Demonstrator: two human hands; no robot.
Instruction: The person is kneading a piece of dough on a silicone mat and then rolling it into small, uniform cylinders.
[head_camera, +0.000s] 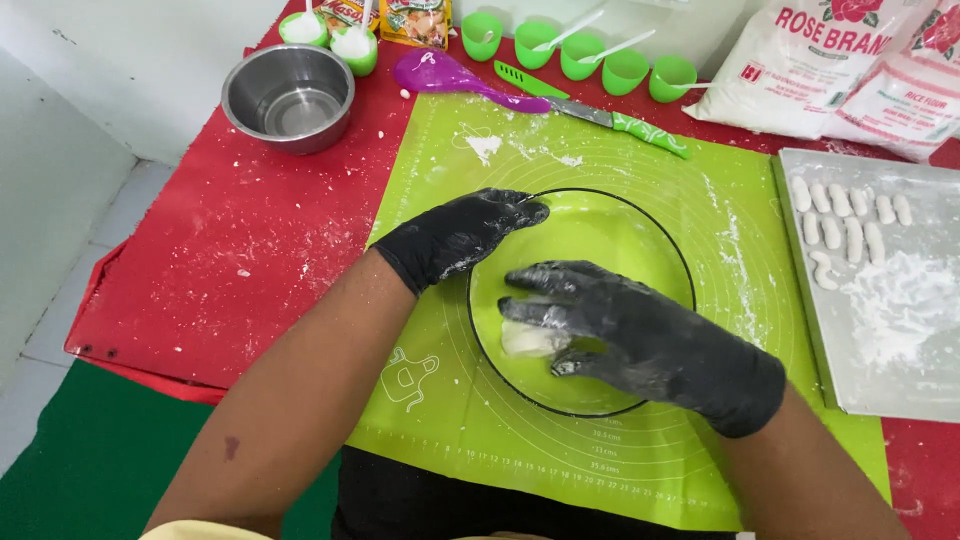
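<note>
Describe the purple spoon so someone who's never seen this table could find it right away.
Start at the green mat on the red table. Just past the mat's far edge lies the purple spoon, beside the steel bowl. It is the only purple thing there.

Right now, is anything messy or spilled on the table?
Yes. White flour is scattered over the red table and the green mat, and it smears both black gloves: left hand, right hand. Otherwise things look orderly; the dough pieces lie in rows on the tray.
</note>
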